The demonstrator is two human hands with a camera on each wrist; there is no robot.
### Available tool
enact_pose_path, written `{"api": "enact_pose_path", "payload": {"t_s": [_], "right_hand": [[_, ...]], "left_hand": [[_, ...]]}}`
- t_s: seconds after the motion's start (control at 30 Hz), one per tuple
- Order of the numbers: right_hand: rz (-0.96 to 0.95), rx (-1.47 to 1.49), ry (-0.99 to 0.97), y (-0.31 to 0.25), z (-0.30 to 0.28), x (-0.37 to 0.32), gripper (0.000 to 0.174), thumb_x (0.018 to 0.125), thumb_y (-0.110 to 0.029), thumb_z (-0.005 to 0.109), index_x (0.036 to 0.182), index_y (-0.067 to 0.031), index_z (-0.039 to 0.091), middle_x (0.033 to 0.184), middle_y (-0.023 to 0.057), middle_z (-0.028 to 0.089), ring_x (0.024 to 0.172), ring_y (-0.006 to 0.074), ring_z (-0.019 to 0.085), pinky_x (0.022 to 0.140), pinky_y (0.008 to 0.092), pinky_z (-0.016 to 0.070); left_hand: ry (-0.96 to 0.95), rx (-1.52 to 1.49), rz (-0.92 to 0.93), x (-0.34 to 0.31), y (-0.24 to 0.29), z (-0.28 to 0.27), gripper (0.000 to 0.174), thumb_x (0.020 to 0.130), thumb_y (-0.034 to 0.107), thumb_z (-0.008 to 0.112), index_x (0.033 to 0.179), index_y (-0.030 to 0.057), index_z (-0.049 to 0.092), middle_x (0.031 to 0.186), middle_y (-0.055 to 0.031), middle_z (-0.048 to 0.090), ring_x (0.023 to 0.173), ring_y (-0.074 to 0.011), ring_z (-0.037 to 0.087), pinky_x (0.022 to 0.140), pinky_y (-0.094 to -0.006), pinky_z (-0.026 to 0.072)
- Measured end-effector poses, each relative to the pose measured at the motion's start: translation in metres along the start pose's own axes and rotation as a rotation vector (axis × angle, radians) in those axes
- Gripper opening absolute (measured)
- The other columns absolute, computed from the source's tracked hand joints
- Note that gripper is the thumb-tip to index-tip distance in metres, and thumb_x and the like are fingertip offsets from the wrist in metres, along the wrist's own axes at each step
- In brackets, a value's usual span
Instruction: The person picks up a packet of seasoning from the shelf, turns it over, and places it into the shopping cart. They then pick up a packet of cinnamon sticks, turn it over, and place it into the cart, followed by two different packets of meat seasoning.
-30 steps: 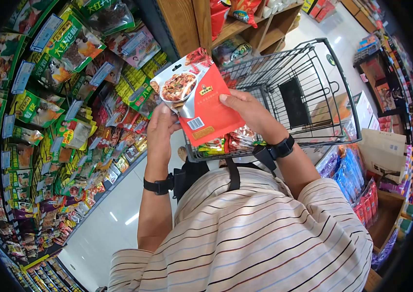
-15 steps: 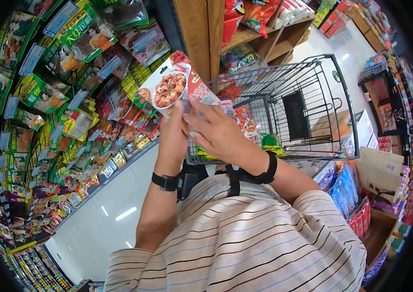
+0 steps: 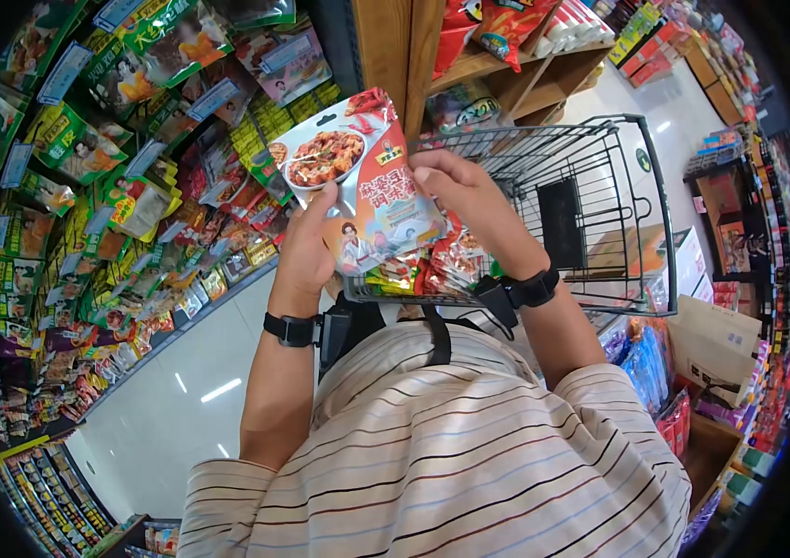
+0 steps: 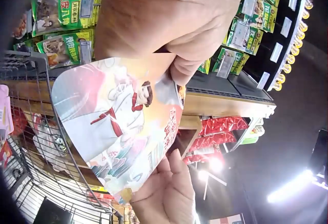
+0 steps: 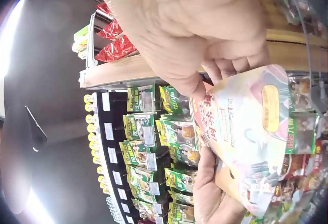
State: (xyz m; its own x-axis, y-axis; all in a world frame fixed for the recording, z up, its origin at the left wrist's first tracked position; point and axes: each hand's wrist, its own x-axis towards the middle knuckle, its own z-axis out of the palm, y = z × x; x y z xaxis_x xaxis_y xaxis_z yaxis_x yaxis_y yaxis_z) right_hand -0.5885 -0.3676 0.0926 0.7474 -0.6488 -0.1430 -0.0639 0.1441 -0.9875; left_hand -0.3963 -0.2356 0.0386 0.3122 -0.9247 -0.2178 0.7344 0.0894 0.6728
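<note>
A food pouch [image 3: 367,195] with a bowl of food, red lettering and a cartoon figure on its face is held up at chest height in the head view. My left hand [image 3: 306,246] pinches its left edge, thumb on the front. On the opposite edge, my right hand [image 3: 469,200] grips it with the thumb in front and fingers partly behind. The left wrist view shows a cartoon chef on the pouch [image 4: 128,111]. Below the pouch lie several colourful packets [image 3: 451,265] in a wire shopping cart [image 3: 562,223].
Rows of hanging green and yellow snack packets [image 3: 69,153] fill the shelf on the left. A wooden rack [image 3: 395,56] with red bags [image 3: 506,33] stands ahead. At right are a cardboard piece [image 3: 716,339] and blue packs [image 3: 641,367]. Pale tiled floor [image 3: 172,400] shows at lower left.
The pouch's visible face went from a red panel with a barcode to the lettered, cartoon face. My right hand crossed to the left hand midway, then moved back to the right edge.
</note>
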Motion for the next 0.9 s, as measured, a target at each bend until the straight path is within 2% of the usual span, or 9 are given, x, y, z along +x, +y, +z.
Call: {"api": "enact_pose_path", "payload": {"t_s": [0.1, 0.2, 0.5, 0.6, 0.7, 0.8, 0.9], "right_hand": [[0.04, 0.074, -0.048, 0.016, 0.001, 0.006, 0.031, 0.097, -0.026, 0.062, 0.114, -0.0001, 0.062, 0.102, 0.0013, 0.066, 0.093, 0.0066, 0.06, 0.081, 0.0236, 0.048], [0.073, 0.134, -0.066, 0.016, 0.002, 0.007, 0.028, 0.097, -0.025, 0.063, 0.111, -0.0009, 0.063, 0.1, 0.0, 0.066, 0.091, 0.0059, 0.059, 0.081, 0.0227, 0.0475], [0.086, 0.16, -0.062, 0.024, 0.005, 0.009, 0.022, 0.097, -0.024, 0.064, 0.104, -0.0035, 0.062, 0.094, -0.0016, 0.063, 0.087, 0.0049, 0.057, 0.077, 0.022, 0.047], [0.102, 0.18, -0.048, 0.022, 0.009, 0.006, 0.02, 0.096, -0.023, 0.063, 0.103, -0.0043, 0.061, 0.092, -0.0025, 0.061, 0.085, 0.0047, 0.056, 0.074, 0.0206, 0.0457], [0.126, 0.222, -0.053, 0.02, 0.008, 0.004, 0.018, 0.095, -0.022, 0.063, 0.103, -0.0058, 0.061, 0.09, -0.0038, 0.059, 0.081, 0.0032, 0.053, 0.068, 0.019, 0.0419], [0.121, 0.2, -0.051, 0.027, 0.008, 0.006, 0.017, 0.093, -0.021, 0.062, 0.103, -0.0074, 0.061, 0.086, -0.0051, 0.057, 0.074, 0.0016, 0.049, 0.06, 0.0183, 0.0364], [0.125, 0.213, -0.049, 0.037, 0.007, 0.01, 0.013, 0.094, -0.019, 0.062, 0.104, -0.0095, 0.06, 0.084, -0.0071, 0.055, 0.071, -0.0001, 0.046, 0.057, 0.0169, 0.0337]], "left_hand": [[0.01, -0.009, -0.015, -0.001, 0.001, 0.002, 0.032, 0.1, 0.022, 0.057, 0.124, 0.0014, 0.057, 0.122, -0.0095, 0.063, 0.109, -0.0195, 0.064, 0.092, -0.0353, 0.0533], [0.004, 0.005, -0.016, 0.001, 0.0, -0.004, 0.038, 0.103, 0.023, 0.052, 0.131, -0.0024, 0.051, 0.127, -0.0153, 0.061, 0.116, -0.0242, 0.062, 0.099, -0.04, 0.0509], [0.011, -0.062, 0.003, -0.005, 0.002, -0.003, 0.036, 0.103, 0.023, 0.051, 0.131, 0.0, 0.05, 0.128, -0.0131, 0.061, 0.116, -0.0237, 0.061, 0.101, -0.0409, 0.0496], [0.034, -0.088, -0.001, -0.006, 0.0, -0.004, 0.033, 0.103, 0.022, 0.052, 0.126, -0.0014, 0.056, 0.123, -0.0118, 0.063, 0.112, -0.022, 0.063, 0.097, -0.0377, 0.0523], [0.033, -0.113, -0.008, -0.007, 0.0, -0.003, 0.031, 0.102, 0.022, 0.053, 0.122, -0.0013, 0.057, 0.12, -0.0114, 0.065, 0.11, -0.0218, 0.064, 0.096, -0.0377, 0.0526], [0.034, -0.123, -0.025, -0.007, 0.0, -0.013, 0.035, 0.104, 0.023, 0.051, 0.13, -0.0004, 0.051, 0.128, -0.0134, 0.061, 0.117, -0.0237, 0.06, 0.101, -0.0406, 0.0492], [0.071, -0.09, -0.012, -0.007, 0.0, -0.01, 0.031, 0.102, 0.023, 0.054, 0.121, -0.001, 0.058, 0.119, -0.0109, 0.065, 0.109, -0.0206, 0.064, 0.095, -0.0375, 0.0529]]}}
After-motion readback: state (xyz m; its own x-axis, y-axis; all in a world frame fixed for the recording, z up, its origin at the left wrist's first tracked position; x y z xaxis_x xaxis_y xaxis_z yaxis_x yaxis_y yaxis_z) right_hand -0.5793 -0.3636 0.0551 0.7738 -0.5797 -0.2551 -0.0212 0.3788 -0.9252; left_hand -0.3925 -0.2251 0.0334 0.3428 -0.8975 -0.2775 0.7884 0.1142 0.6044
